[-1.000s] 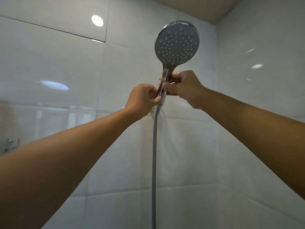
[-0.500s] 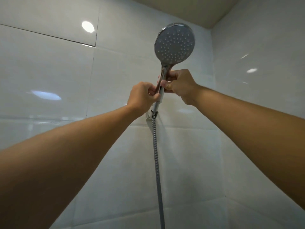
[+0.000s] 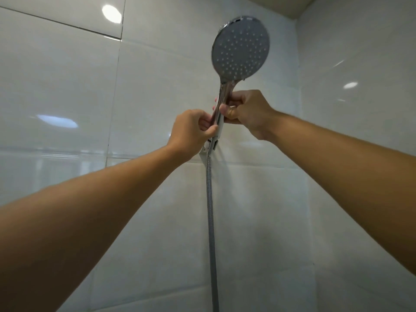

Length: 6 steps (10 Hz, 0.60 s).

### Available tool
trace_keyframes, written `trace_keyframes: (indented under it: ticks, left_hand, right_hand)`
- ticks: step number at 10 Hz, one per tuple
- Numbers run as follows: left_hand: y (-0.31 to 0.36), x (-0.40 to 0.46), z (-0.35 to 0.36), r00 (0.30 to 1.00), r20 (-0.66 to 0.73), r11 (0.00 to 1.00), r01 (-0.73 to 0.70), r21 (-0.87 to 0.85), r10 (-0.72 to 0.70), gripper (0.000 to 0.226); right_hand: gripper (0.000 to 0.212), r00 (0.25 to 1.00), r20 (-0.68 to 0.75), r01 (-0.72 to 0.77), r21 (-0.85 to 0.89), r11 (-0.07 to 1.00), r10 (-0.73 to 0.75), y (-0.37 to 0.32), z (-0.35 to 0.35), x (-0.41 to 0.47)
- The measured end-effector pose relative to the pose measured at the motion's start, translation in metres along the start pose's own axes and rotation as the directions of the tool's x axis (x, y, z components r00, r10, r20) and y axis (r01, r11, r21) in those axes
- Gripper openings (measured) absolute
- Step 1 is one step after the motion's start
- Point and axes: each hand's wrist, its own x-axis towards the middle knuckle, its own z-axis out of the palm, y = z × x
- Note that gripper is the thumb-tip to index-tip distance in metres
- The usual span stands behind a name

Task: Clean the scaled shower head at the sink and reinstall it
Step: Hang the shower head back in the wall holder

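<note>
The shower head (image 3: 240, 49) stood upright high on the tiled wall (image 3: 67, 91), near the corner, its round spray face turned toward you and its nozzle dots visible across the disc. Its chrome handle (image 3: 225, 95) ran down from the disc into the white wall bracket (image 3: 211, 146), which sat on the wall just under your hands. From the bracket's lower end the ribbed metal hose (image 3: 210, 210) hung straight down the wall and left the bottom of the view.

Your right hand (image 3: 246, 113) gripped the handle just below the disc, fingers curled round it from the right, thumb across the front. Your left hand (image 3: 191, 129) gripped lower, fingers and thumb closed on the bottom of the handle where it met the bracket. The two hands sat just beside each other, the right slightly above. Both arms were raised and stretched out toward the wall.

The wall tiles were glossy and pale, with ceiling-light reflections (image 3: 111, 13) on them. A strip of ceiling (image 3: 281, 5) showed at the top right.
</note>
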Motion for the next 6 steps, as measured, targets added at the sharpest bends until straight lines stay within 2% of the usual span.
trace_keyframes:
  ticks: [2,3,5,6]
  left_hand:
    - [-0.012,-0.011,0.008,1.0,-0.015,0.998,-0.018,-0.062,0.017,0.015]
    - [-0.009,-0.014,0.009,1.0,-0.018,0.998,-0.01,-0.056,0.01,0.012]
    - [0.0,-0.02,0.009,0.998,0.028,0.997,0.064,0.039,-0.065,0.011]
    - [0.0,-0.036,0.005,0.99,0.047,0.984,0.124,0.131,-0.131,0.016]
  right_hand:
    - [0.021,0.999,0.041,0.019,0.035,0.999,-0.021,0.013,-0.001,-0.012]
    - [0.021,0.999,0.015,0.04,0.059,0.997,-0.041,0.015,0.003,-0.016]
    - [0.018,0.998,-0.053,0.024,0.021,0.999,-0.023,0.021,0.006,-0.024]
    - [0.024,0.996,-0.086,-0.03,-0.05,0.998,0.026,0.031,0.009,-0.048]
